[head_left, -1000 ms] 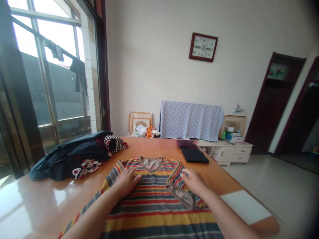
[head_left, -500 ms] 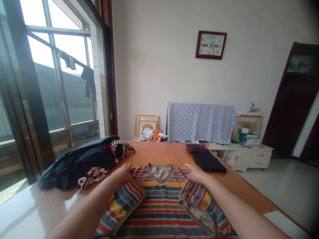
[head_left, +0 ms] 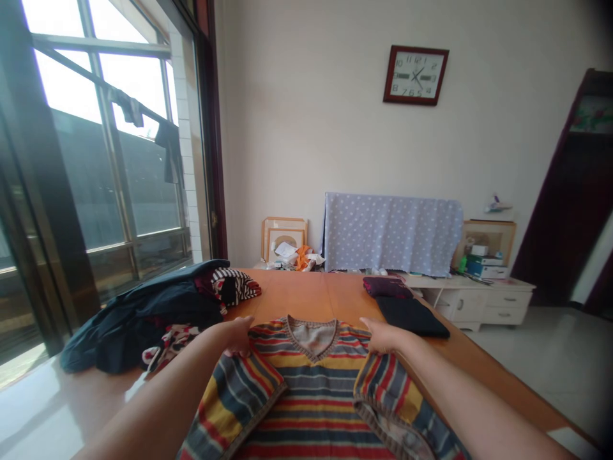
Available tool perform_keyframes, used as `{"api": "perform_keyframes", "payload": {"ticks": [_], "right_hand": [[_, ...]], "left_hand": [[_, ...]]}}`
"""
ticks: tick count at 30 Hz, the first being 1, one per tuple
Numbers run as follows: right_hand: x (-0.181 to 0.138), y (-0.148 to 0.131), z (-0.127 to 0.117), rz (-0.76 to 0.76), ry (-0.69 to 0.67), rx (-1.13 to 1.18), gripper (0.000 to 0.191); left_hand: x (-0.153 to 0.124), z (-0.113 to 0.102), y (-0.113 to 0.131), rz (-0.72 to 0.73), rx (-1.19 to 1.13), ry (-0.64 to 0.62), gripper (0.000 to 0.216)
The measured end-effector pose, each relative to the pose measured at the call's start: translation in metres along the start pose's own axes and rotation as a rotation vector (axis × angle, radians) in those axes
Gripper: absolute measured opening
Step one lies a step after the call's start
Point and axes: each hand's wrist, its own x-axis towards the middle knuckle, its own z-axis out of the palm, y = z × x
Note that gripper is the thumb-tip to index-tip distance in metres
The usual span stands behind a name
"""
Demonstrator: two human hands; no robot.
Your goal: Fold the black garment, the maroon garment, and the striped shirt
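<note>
A striped V-neck sweater [head_left: 311, 390] in red, yellow, grey and blue lies flat on an orange wooden table [head_left: 306, 294]. Both sleeves are folded inward over its body. My left hand [head_left: 238, 333] grips the sweater's left shoulder, fingers curled on the fabric. Over at the right shoulder, my right hand [head_left: 380, 335] pinches the cloth in the same way. The collar [head_left: 312, 332] lies between the two hands.
A heap of dark and patterned clothes [head_left: 158, 306] lies on the table's left side. Folded dark garments [head_left: 407, 313] are stacked at the far right. Beyond the table stand a polka-dot covered item [head_left: 393, 233], a white cabinet [head_left: 479, 300] and a large window [head_left: 96, 160].
Both hands moved from the sweater's chest up to its shoulders and closed on the fabric. The left sleeve got folded in across the body. The view shifted slightly.
</note>
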Motion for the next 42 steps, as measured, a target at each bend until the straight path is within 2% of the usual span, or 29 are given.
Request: {"api": "perform_keyframes", "payload": {"ticks": [5,7,10,14,20,27,33,36,42], "right_hand": [[-0.004,-0.007,0.003,0.028,-0.017,-0.032,0.035],[-0.003,-0.008,0.005,0.021,-0.005,-0.041,0.025],[0.002,-0.007,0.007,-0.001,0.050,-0.048,0.018],[0.020,-0.002,0.005,-0.010,0.159,-0.054,0.015],[0.061,0.002,-0.009,-0.011,0.342,-0.055,0.013],[0.114,-0.004,-0.025,0.007,0.493,-0.040,0.013],[0.159,-0.003,-0.027,0.051,0.539,-0.047,0.014],[0.173,0.002,-0.019,0.073,0.528,-0.052,0.016],[0.186,0.012,0.009,0.098,0.441,-0.051,0.019]], "left_hand": [[0.003,0.001,-0.001,0.046,0.087,-0.012,0.062],[0.005,0.003,0.000,0.089,0.131,0.028,0.045],[0.011,0.007,0.000,0.161,0.189,0.168,0.031],[0.023,0.010,-0.002,0.186,0.220,0.371,0.024],[0.055,0.000,-0.003,0.105,0.195,0.560,0.026],[0.093,-0.033,0.005,0.050,0.159,0.669,0.033],[0.132,-0.053,0.013,0.003,0.128,0.717,0.032],[0.151,-0.049,0.015,-0.015,0.112,0.718,0.028],[0.174,-0.016,0.010,-0.065,0.058,0.660,0.031]]}}
